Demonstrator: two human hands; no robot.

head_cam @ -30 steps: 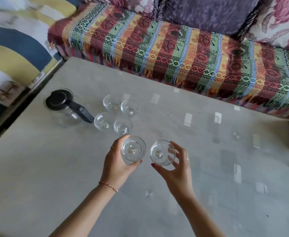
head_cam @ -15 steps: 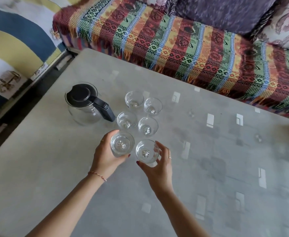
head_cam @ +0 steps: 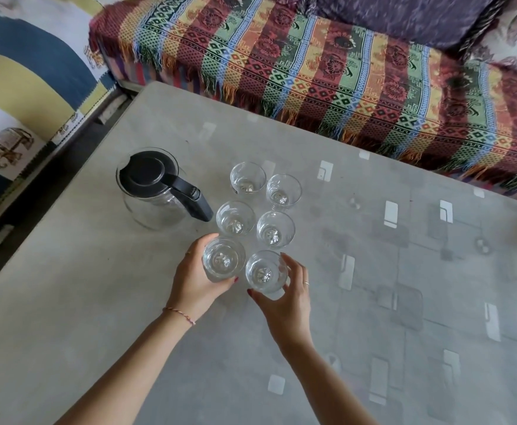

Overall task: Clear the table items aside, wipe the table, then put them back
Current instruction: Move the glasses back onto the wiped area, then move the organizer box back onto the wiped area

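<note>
Both hands lowered, left hand (head_cam: 194, 283) gripping near-left glass (head_cam: 223, 259), right hand (head_cam: 287, 299) near-right glass (head_cam: 264, 272)

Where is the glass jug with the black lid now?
In the head view, the jug stands on the table, left of the six glasses; its black handle points toward the nearest free glass.

Both forearms are bare, with no sleeves in view. The left hand (head_cam: 194, 282) has a thin braided cord bracelet (head_cam: 180, 314) at the wrist, in what looks like pink or reddish and pale strands, though it is too small to be sure of the colours. The visible thumbnail on this hand is painted dark red. The right hand (head_cam: 287, 305) wears a slim, pale ring (head_cam: 306, 283) on one finger, and its thumbnail shows the same dark red polish.
</note>
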